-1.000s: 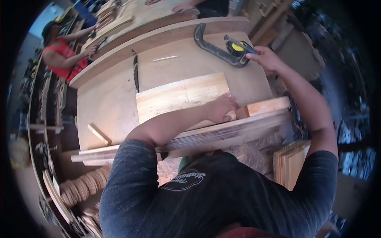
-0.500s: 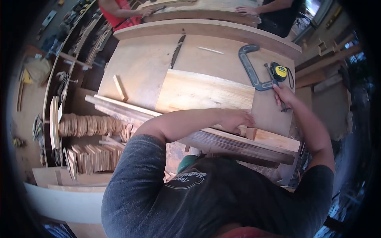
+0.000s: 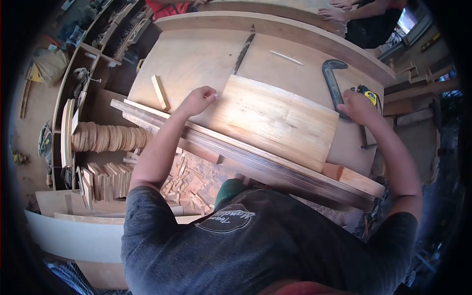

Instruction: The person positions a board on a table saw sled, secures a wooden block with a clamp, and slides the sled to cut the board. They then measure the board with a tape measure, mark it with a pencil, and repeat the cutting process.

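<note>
A pale wooden board [image 3: 280, 120] lies flat on the saw table [image 3: 191, 59], its near edge against a long wooden rail [image 3: 236, 150]. My left hand [image 3: 198, 100] is curled at the board's left corner, gripping its edge. My right hand [image 3: 356, 106] lies at the table's right side, closed over a yellow tape measure [image 3: 369, 96], right beside the lower end of a dark metal C-clamp [image 3: 333, 83].
A saw blade [image 3: 243, 51] stands in its slot just beyond the board. A short wood strip [image 3: 161, 92] and a thin sliver [image 3: 286, 57] lie on the table. A wood block [image 3: 339, 171] sits behind the rail. Stacked wooden discs [image 3: 105, 137] fill shelves on the left. Another person's hands [image 3: 339, 12] work at the far bench.
My left hand has moved from the board's right edge to its left corner. My right hand has shifted onto the tape measure. The view has swung left.
</note>
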A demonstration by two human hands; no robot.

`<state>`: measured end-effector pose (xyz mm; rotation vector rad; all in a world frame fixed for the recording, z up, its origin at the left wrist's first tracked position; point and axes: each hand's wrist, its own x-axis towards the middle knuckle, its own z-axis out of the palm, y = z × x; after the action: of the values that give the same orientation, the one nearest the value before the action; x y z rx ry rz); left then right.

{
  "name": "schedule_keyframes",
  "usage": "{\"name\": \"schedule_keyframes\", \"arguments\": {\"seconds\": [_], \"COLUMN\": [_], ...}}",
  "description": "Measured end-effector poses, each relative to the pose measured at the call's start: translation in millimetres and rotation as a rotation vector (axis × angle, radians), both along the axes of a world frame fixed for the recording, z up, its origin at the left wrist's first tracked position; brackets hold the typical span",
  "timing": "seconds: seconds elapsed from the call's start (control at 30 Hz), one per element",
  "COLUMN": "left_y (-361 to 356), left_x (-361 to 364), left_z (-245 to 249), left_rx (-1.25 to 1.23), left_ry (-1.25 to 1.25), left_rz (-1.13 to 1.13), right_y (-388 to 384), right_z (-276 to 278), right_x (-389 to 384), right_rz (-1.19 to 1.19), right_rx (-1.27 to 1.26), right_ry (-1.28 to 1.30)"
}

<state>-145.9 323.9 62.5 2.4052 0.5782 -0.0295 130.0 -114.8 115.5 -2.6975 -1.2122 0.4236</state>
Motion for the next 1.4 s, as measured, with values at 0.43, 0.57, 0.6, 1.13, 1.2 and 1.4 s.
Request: {"name": "schedule_keyframes", "arguments": {"seconds": [0.43,0.57,0.6,1.13,1.2,1.4], "left_y": [43,42,42,46,44,45], "left_x": [39,37,38,55,52,50], "left_z": [-36,-48,-51,-31,-34,-34], "left_rx": [-0.65,-0.691,-0.7,-0.64,-0.712,-0.687], "left_ry": [0.548,0.539,0.546,0.666,0.704,0.761], "left_rz": [-0.286,-0.283,-0.287,-0.351,-0.268,-0.33], "right_y": [114,114,115,114,113,108], "right_z": [-56,-52,-49,-55,-54,-59], "right_x": [-42,-48,-51,-51,-50,-50], "right_rz": [-0.027,-0.129,-0.134,-0.217,-0.18,-0.144], "right_rx": [-0.148,-0.161,-0.17,-0.294,-0.28,-0.201], "right_ry": [0.364,0.355,0.362,0.302,0.311,0.284]}}
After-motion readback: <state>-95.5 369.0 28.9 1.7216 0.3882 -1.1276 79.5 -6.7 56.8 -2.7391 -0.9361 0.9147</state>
